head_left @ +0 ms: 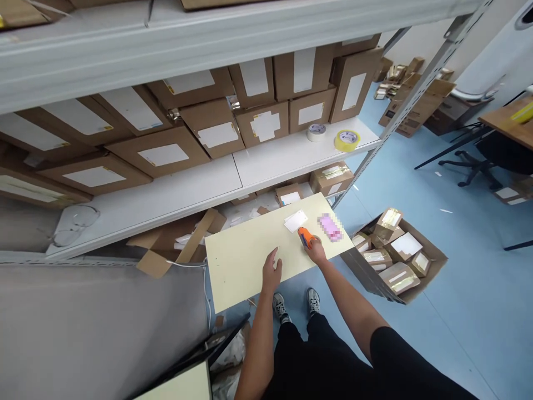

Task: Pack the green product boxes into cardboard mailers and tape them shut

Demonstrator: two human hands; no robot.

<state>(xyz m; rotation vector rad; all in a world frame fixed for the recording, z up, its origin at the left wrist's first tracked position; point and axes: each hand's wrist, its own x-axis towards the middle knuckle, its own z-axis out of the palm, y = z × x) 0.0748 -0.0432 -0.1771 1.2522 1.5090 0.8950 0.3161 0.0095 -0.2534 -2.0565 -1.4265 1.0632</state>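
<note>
My right hand (pixel 316 251) is closed around an orange handheld tool with a dark underside (pixel 306 236); its exact kind is not clear. The tool's front end meets the near edge of some white paper slips (pixel 295 220) on a pale yellow board (pixel 241 250). My left hand (pixel 271 271) hovers over the board's near edge, with thumb and fingers apart and nothing in it. To the right of the tool lies a pink and purple item (pixel 330 227), blurred by pixelation.
Behind the board, a white shelf (pixel 200 189) carries cardboard boxes (pixel 162 153), a white tape roll (pixel 316 132) and a yellow tape roll (pixel 347 140). On the floor to the right stands an open carton (pixel 435 266) of small parcels. An open box (pixel 156 261) sits at left.
</note>
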